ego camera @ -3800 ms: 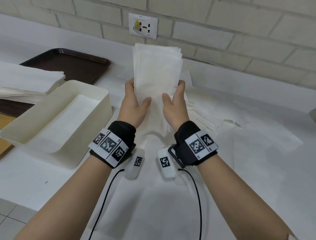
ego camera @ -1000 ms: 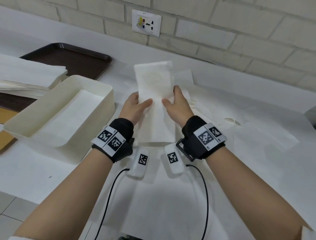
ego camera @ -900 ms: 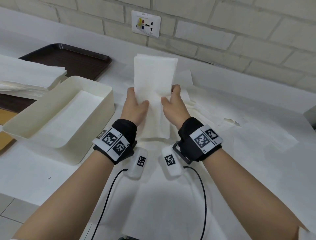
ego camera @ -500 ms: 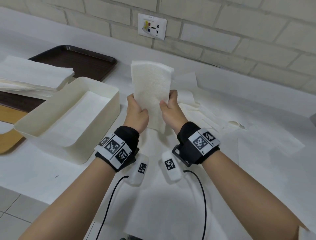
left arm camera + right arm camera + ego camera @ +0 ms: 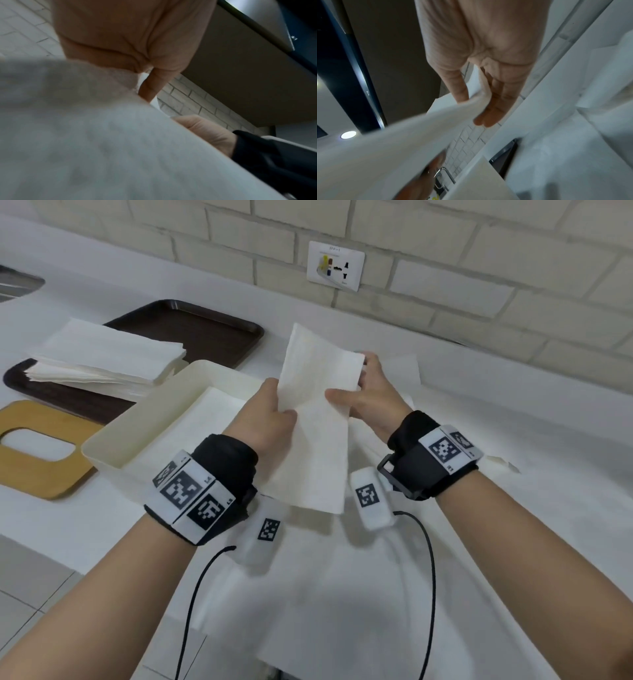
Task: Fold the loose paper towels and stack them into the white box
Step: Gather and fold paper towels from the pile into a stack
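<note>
A folded wad of white paper towels (image 5: pixel 315 419) hangs tilted in the air at the near right corner of the white box (image 5: pixel 113 440). My left hand (image 5: pixel 274 412) grips its left edge, thumb on the front. My right hand (image 5: pixel 356 395) pinches its right edge between thumb and fingers. In the right wrist view the thumb (image 5: pixel 458 86) lies on the paper towels (image 5: pixel 402 142) with the fingers (image 5: pixel 494 108) behind. The left wrist view is filled by the paper towels (image 5: pixel 85 135) under my palm (image 5: pixel 128 33). A flat layer of towels (image 5: pixel 191 426) lies inside the box.
A brown tray (image 5: pixel 191 330) at the back left carries a tall stack of paper towels (image 5: pixel 102 354). A wooden lid with an oval slot (image 5: pixel 34 467) lies left of the box. Loose sheets (image 5: pixel 479 491) cover the counter to the right. The brick wall with a socket (image 5: pixel 335 265) runs behind.
Both hands have carried the wad of towels from the middle of the counter leftwards to the box's near right corner, and it now leans to the left.
</note>
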Demonstrator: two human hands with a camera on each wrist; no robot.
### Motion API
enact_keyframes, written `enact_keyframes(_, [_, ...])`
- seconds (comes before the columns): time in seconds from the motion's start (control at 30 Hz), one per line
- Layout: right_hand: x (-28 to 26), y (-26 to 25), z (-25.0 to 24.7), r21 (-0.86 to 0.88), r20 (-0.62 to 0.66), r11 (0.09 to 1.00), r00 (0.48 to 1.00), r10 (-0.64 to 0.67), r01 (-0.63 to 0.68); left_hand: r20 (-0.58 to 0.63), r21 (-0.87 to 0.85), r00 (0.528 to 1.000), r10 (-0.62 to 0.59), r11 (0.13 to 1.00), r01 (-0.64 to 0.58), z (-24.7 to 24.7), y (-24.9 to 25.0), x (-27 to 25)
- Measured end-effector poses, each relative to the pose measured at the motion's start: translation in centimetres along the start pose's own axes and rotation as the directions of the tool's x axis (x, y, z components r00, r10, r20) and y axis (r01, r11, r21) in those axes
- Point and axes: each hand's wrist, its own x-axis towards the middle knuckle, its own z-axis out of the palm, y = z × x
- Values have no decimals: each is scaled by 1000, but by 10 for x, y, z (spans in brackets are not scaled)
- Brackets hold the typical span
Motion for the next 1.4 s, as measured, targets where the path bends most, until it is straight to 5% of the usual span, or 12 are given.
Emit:
enact_keyframes(0.17, [17,-27,9,-25,121,995,988,-95,99,59,-173,994,-96,979,105,-22,5,-10])
enact_keyframes(0.27, [28,-35,30,-38,78,985,984,-162,166,74,-248,989,-125,959,139,-43,6,-17])
enact_keyframes(0.4, [43,-39,58,-122,15,965,972,-234,234,-90,-87,993,-72,994,65,-85,3,-24])
enact_keyframes(0.53, [53,-38,84,-409,29,856,942,-335,317,-184,234,981,-55,967,98,-119,-11,-23])
enact_keyframes(0.83, [62,-22,131,-763,260,595,963,-77,253,-48,517,944,-327,800,304,-123,-66,-17])
enact_keyframes(0.97, [63,-22,139,-873,241,452,968,66,186,-21,544,926,-377,772,327,-118,-71,-16])
enact_keyframes(1.23, [67,-16,144,-923,174,357,983,58,142,42,521,893,-448,773,363,-114,-68,-14])
enact_keyframes(1.4, [68,-8,147,-941,201,291,977,75,171,15,654,899,-438,684,322,-104,-68,-13])
